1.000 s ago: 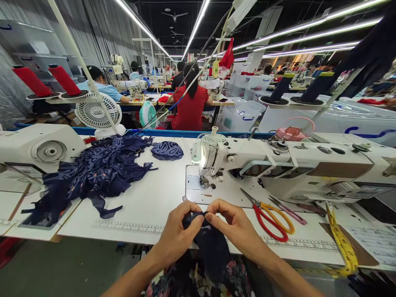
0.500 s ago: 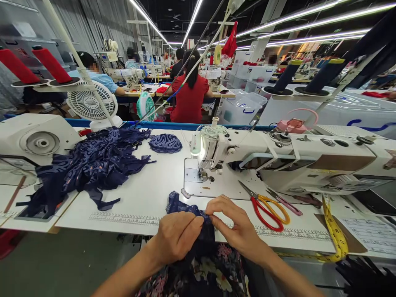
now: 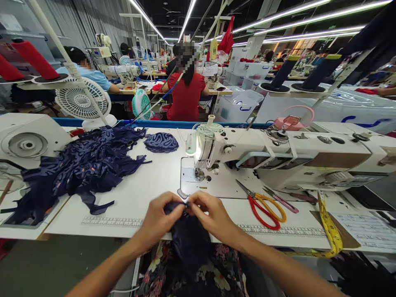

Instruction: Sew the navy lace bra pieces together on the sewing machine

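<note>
My left hand (image 3: 159,220) and my right hand (image 3: 213,216) pinch the top edge of a dark navy fabric piece (image 3: 188,243) at the table's front edge. The cloth hangs down between them toward my lap. Just beyond my fingers stands the white sewing machine (image 3: 278,159), its needle area (image 3: 198,173) lit by a small lamp. Red and yellow scissors (image 3: 262,206) lie on the table to the right of my right hand.
A heap of navy lace pieces (image 3: 83,165) covers the table's left side, with a small padded piece (image 3: 161,142) behind it. A yellow tape measure (image 3: 329,229) hangs at the right. A white fan (image 3: 82,103) stands at the back left. Other people sit at machines beyond.
My hands have brought the navy piece together again near the table edge, bunching its top between the fingertips; half a second ago it lay spread more on the table.
</note>
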`<action>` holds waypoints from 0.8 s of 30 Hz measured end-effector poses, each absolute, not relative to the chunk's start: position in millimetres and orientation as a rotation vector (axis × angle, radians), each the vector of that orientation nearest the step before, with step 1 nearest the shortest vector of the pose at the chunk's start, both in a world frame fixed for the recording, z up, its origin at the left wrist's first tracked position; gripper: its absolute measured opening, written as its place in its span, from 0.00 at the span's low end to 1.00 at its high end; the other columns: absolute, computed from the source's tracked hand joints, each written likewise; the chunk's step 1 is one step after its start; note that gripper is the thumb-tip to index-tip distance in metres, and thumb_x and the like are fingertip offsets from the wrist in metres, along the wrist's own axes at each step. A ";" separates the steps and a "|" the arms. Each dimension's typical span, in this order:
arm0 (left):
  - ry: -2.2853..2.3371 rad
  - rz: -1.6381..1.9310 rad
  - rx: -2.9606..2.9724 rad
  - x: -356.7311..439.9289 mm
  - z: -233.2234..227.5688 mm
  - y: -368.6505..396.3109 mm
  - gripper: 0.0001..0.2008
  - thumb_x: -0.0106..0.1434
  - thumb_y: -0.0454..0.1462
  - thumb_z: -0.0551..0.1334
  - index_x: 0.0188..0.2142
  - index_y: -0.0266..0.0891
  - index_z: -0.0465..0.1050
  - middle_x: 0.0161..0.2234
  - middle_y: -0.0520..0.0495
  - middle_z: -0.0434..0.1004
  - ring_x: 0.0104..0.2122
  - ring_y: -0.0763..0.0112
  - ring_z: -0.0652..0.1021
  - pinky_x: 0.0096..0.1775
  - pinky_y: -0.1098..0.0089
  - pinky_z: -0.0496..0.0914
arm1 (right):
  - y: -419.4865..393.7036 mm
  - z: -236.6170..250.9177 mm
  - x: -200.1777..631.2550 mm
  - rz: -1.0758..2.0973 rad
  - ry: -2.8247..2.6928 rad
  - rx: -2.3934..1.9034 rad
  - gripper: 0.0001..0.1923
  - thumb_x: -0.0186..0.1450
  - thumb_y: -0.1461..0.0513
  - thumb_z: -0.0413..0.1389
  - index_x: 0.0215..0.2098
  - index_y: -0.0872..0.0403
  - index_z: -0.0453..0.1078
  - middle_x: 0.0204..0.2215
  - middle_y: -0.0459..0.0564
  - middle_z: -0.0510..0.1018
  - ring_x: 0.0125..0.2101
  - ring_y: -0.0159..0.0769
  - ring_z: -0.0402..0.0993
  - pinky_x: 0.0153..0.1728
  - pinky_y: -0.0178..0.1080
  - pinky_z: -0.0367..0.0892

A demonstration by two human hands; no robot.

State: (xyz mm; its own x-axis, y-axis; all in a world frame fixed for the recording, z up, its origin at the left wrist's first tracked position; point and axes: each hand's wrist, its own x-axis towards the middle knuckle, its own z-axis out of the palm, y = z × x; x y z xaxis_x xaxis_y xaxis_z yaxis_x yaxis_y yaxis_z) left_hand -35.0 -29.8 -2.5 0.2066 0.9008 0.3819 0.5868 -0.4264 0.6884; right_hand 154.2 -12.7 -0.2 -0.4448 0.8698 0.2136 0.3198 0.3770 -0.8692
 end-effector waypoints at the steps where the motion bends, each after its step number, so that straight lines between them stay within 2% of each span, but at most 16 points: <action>1: 1.425 1.077 2.137 -44.1 6.8 -15.5 0.03 0.63 0.33 0.60 0.33 0.40 0.72 0.29 0.52 0.77 0.29 0.72 0.77 0.32 0.74 0.70 | -1.4 -0.6 144.3 0.913 -1.964 -0.994 0.06 0.69 0.64 0.48 0.35 0.52 0.66 0.31 0.46 0.72 0.33 0.33 0.73 0.33 0.35 0.71; 3: 1.537 1.196 2.392 -62.7 25.0 15.9 0.04 0.64 0.35 0.60 0.34 0.40 0.73 0.30 0.50 0.77 0.31 0.70 0.77 0.34 0.73 0.68 | 19.0 -0.6 129.3 0.749 -1.956 -0.935 0.07 0.69 0.64 0.47 0.40 0.52 0.66 0.37 0.50 0.74 0.38 0.35 0.73 0.38 0.37 0.72; 6: 1.650 1.339 2.788 -77.5 36.3 53.8 0.06 0.66 0.36 0.59 0.37 0.40 0.75 0.28 0.49 0.77 0.28 0.71 0.75 0.29 0.72 0.63 | 32.4 -4.5 129.2 0.545 -2.026 -0.926 0.12 0.70 0.65 0.45 0.49 0.52 0.64 0.45 0.55 0.73 0.45 0.39 0.72 0.43 0.41 0.71; 11: 1.477 1.124 2.937 -43.6 -12.9 72.5 0.11 0.69 0.34 0.54 0.35 0.38 0.74 0.24 0.49 0.72 0.26 0.72 0.73 0.29 0.72 0.61 | 26.2 -28.1 178.7 0.357 -2.231 -1.023 0.11 0.70 0.66 0.44 0.41 0.52 0.68 0.37 0.53 0.75 0.40 0.40 0.72 0.40 0.42 0.70; 15: 1.339 0.984 2.926 -7.6 -52.0 71.3 0.13 0.68 0.33 0.54 0.28 0.38 0.71 0.24 0.50 0.70 0.25 0.72 0.71 0.28 0.73 0.62 | 33.8 -40.2 210.3 0.359 -2.190 -1.142 0.11 0.71 0.65 0.45 0.40 0.52 0.69 0.37 0.52 0.75 0.39 0.39 0.72 0.41 0.43 0.70; 17: 1.301 0.922 2.920 -1.0 -57.1 70.1 0.11 0.68 0.32 0.55 0.29 0.38 0.71 0.25 0.50 0.70 0.25 0.72 0.70 0.26 0.73 0.61 | 41.4 -42.6 214.9 0.342 -2.200 -1.199 0.11 0.71 0.65 0.45 0.42 0.52 0.70 0.36 0.52 0.76 0.38 0.39 0.73 0.39 0.43 0.70; 21: 1.240 0.827 2.961 -3.4 -52.9 66.6 0.10 0.66 0.28 0.55 0.29 0.37 0.71 0.26 0.49 0.70 0.27 0.69 0.70 0.26 0.72 0.63 | 53.9 -44.9 210.7 0.197 -2.315 -1.158 0.17 0.70 0.66 0.45 0.52 0.51 0.70 0.39 0.54 0.76 0.36 0.39 0.72 0.37 0.42 0.70; 24: 1.086 0.810 3.080 -8.4 -49.6 63.3 0.09 0.65 0.26 0.55 0.35 0.34 0.73 0.33 0.44 0.76 0.35 0.65 0.74 0.37 0.67 0.70 | 57.0 -43.8 206.1 0.072 -2.442 -1.084 0.20 0.68 0.69 0.46 0.54 0.51 0.69 0.39 0.54 0.77 0.32 0.38 0.71 0.35 0.41 0.67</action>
